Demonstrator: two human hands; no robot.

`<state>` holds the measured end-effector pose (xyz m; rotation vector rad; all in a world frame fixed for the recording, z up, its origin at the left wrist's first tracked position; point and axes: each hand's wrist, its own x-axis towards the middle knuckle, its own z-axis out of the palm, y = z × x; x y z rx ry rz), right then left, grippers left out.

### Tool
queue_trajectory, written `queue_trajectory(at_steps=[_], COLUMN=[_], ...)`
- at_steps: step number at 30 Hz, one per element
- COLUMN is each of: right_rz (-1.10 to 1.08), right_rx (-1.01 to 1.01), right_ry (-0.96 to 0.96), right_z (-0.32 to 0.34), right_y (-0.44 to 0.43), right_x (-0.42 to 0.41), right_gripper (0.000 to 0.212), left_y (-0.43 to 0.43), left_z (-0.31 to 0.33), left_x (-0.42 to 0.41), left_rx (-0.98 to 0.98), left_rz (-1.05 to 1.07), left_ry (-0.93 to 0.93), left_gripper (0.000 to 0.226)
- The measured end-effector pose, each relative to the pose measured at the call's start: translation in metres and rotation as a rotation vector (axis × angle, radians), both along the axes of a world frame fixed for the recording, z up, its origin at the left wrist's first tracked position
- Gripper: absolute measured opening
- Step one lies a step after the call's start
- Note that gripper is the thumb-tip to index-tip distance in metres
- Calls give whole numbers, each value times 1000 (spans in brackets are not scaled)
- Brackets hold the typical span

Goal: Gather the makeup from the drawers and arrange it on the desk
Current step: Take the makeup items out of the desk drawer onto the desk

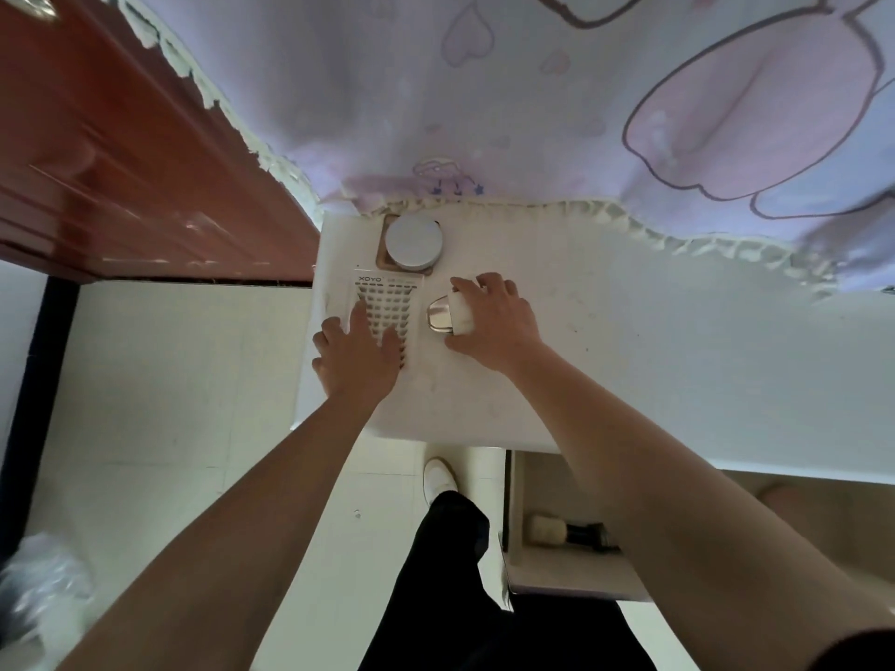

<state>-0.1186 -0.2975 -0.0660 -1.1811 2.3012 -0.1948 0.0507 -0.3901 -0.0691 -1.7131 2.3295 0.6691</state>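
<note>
The false-lash tray (387, 307) is lying flat on the desk (654, 331) under the spread left hand (356, 353), while the right hand (491, 319), just beside it, is gripping a silver-capped bottle (448, 314), best lowered gently and squared alongside.

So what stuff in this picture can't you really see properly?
Head view only:
- The small white item with a shiny cap: the right hand covers most of it.
- The XOYO lash tray: the left hand hides its near end.
- The open drawer: the right forearm blocks its right part; only a brush shows.
- Bottom-left object: blurred.
</note>
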Motion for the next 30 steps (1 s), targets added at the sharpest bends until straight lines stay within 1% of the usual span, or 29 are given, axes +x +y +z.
queue_trajectory(at_steps=[3, 5, 9, 14, 18, 21, 24, 27, 30], right_rz=[33, 9, -110, -233, -328, -381, -452, -440, -390], right_rx=[30, 25, -25, -73, -95, -108, -144, -159, -116], right_ry=[-67, -97, -96, -36, -28, -30, -22, -38, -80], right_z=[5, 12, 24, 34, 32, 28, 20, 7, -13], right_y=[12, 28, 81, 175, 260, 318, 369, 408, 433], right_x=[-4, -7, -22, -45, -55, -59, -58, -52, -46], right_gripper=[111, 117, 102, 87, 83, 79, 67, 56, 60], left_y=[0, 6, 37, 107, 184, 236, 280, 312, 335], left_z=[3, 8, 24, 33, 32, 26, 15, 5, -12], left_x=[5, 6, -6, -41, -63, -72, -72, -67, -57], left_rx=[28, -16, -186, -258, -229, -166, -132, -105, -84], left_rz=[-30, -58, -203, -428, -545, -625, -702, -738, -757], left_ry=[-1, -13, 44, 82, 81, 38, -4, 24, 54], left_gripper=[64, 65, 61, 61, 62, 65, 62, 56, 51])
